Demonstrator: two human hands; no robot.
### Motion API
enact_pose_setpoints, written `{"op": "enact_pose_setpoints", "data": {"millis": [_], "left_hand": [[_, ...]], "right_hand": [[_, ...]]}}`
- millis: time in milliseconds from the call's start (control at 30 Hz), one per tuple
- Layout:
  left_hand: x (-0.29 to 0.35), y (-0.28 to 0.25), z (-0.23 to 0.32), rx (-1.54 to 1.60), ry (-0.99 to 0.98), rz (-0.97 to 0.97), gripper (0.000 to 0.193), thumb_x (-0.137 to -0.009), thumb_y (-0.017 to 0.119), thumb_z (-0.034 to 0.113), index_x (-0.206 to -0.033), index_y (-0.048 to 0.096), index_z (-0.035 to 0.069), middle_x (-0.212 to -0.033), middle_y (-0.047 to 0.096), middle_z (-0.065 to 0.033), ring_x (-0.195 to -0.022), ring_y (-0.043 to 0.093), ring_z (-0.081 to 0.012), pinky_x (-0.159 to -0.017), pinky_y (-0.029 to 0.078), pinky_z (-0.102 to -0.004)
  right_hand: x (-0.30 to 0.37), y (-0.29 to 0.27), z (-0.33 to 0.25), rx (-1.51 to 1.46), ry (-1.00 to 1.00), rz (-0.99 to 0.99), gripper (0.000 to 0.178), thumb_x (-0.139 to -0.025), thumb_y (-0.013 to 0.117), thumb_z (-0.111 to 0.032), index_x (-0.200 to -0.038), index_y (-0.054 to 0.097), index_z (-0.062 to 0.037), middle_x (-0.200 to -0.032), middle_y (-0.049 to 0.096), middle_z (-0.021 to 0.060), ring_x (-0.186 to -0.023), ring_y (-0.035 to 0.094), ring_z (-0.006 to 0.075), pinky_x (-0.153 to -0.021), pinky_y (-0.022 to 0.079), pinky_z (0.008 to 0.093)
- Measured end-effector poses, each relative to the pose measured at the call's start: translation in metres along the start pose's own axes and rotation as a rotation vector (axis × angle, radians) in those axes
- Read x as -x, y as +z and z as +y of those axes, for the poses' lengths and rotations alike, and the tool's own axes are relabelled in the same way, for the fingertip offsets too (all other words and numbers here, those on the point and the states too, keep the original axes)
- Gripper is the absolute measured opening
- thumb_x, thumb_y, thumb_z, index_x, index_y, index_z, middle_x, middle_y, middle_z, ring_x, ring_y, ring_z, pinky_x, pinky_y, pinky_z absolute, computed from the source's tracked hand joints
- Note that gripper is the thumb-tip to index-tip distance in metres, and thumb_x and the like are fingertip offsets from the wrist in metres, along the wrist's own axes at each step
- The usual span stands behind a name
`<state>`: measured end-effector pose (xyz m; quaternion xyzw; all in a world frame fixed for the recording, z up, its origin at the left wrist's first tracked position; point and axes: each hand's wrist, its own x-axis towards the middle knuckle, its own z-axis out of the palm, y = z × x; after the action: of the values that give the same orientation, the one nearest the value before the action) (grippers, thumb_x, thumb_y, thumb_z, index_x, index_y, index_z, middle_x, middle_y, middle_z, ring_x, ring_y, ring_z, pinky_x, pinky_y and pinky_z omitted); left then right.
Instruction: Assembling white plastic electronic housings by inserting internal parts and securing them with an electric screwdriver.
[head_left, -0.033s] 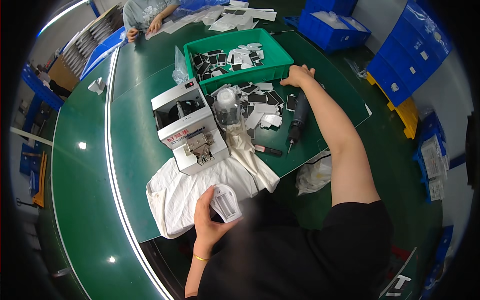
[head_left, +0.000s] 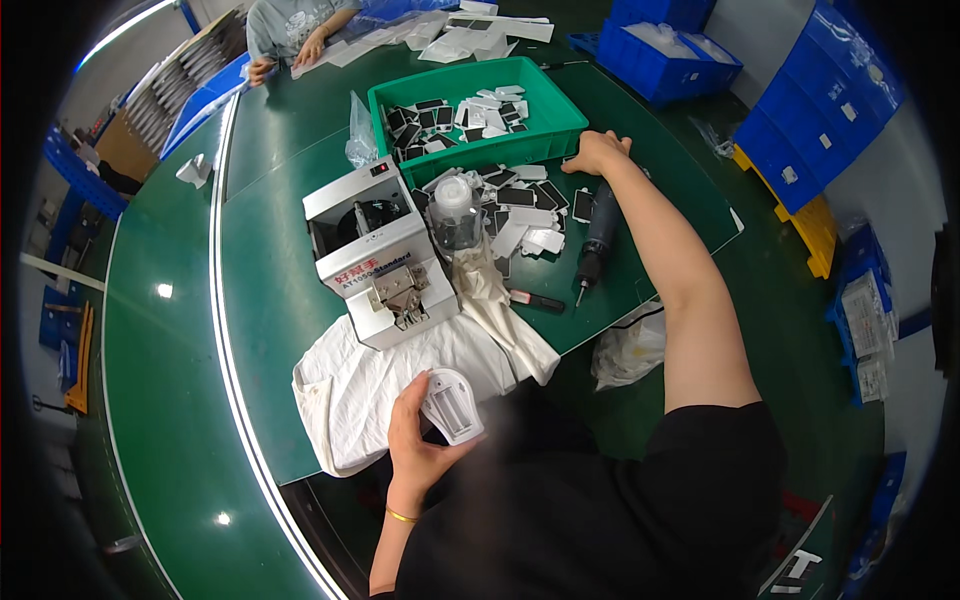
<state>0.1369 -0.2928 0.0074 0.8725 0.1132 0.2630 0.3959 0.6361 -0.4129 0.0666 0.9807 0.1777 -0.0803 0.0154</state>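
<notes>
My left hand (head_left: 415,440) held a small white housing (head_left: 452,405) close to my body, over the near edge of the white cloth (head_left: 370,385), with its open, slotted side facing up. The grip was only fingers and thumb curled around one end; most of the part stuck out free. Risk noted: a grip that shallow could let the housing twist or drop onto the cloth or off the tabletop (head_left: 270,250) edge into my lap. My right hand (head_left: 597,153) was stretched far out, resting at the near right corner of the green bin (head_left: 480,135), fingers loosely bent, touching the rim; I could not tell whether it held any piece. Black and white parts (head_left: 525,205) lay scattered just in front of the bin, beside the clear jar (head_left: 455,210). The black driver (head_left: 597,235) lay directly under my right forearm, tip toward me; a low pull back of that arm could have rolled it or swept loose parts aside. The white machine (head_left: 375,260) stood on the cloth between both hands. Another person's hands (head_left: 300,50) worked at the far end, well apart.
</notes>
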Motion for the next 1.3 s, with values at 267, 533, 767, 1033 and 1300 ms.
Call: {"op": "enact_pose_setpoints", "data": {"millis": [267, 533, 767, 1033, 1300], "left_hand": [[-0.001, -0.001, -0.002, 0.008, 0.024, -0.006, 0.1, -0.052, 0.097, 0.025, -0.135, 0.048, -0.002, -0.127, 0.058, -0.0167, -0.118, 0.059, -0.031, -0.102, 0.045, -0.0386], [0.0, 0.001, 0.0, 0.0, 0.013, -0.001, 0.1, -0.052, 0.097, 0.025, -0.135, 0.048, -0.002, -0.129, 0.058, -0.0169, -0.119, 0.058, -0.0308, -0.102, 0.045, -0.0382], [-0.004, 0.0, 0.002, 0.002, 0.034, 0.01, 0.098, -0.053, 0.095, 0.018, -0.137, 0.047, 0.003, -0.13, 0.058, -0.0154, -0.114, 0.06, -0.0327, -0.098, 0.049, -0.039], [-0.004, -0.002, -0.001, 0.003, 0.003, -0.005, 0.102, -0.052, 0.097, 0.027, -0.136, 0.047, -0.002, -0.128, 0.057, -0.0171, -0.118, 0.058, -0.0314, -0.102, 0.045, -0.0381], [0.002, 0.001, 0.004, 0.051, -0.104, -0.01, 0.097, -0.052, 0.096, 0.026, -0.135, 0.05, 0.003, -0.126, 0.059, -0.0166, -0.114, 0.058, -0.0352, -0.097, 0.049, -0.0412]], "right_hand": [[0.039, -0.016, -0.026, -0.084, -0.12, 0.159, 0.059, -0.07, 0.081, -0.048, -0.109, 0.072, -0.0044, -0.112, 0.07, 0.0142, -0.112, 0.06, 0.0299, -0.094, 0.042, 0.0458], [0.019, -0.008, -0.053, -0.468, -0.41, 0.206, 0.027, -0.079, 0.076, -0.028, -0.097, 0.074, -0.0076, -0.097, 0.074, 0.0085, -0.09, 0.069, 0.0248, -0.08, 0.054, 0.0366], [0.028, 0.025, -0.086, -0.557, -0.708, 0.274, 0.022, -0.081, 0.072, -0.028, -0.096, 0.076, -0.0118, -0.094, 0.074, 0.0106, -0.09, 0.07, 0.0287, -0.081, 0.055, 0.0396], [-0.001, -0.022, -0.124, -0.724, -0.463, 0.349, 0.054, -0.073, 0.078, -0.052, -0.112, 0.069, -0.0157, -0.105, 0.071, 0.0105, -0.098, 0.068, 0.0265, -0.083, 0.053, 0.0375], [-0.113, -0.016, -0.145, -0.342, -0.11, 0.046, 0.134, -0.053, 0.083, -0.07, -0.159, 0.012, -0.0268, -0.161, 0.019, 0.0204, -0.143, 0.027, 0.0482, -0.112, 0.033, 0.0582]]}}
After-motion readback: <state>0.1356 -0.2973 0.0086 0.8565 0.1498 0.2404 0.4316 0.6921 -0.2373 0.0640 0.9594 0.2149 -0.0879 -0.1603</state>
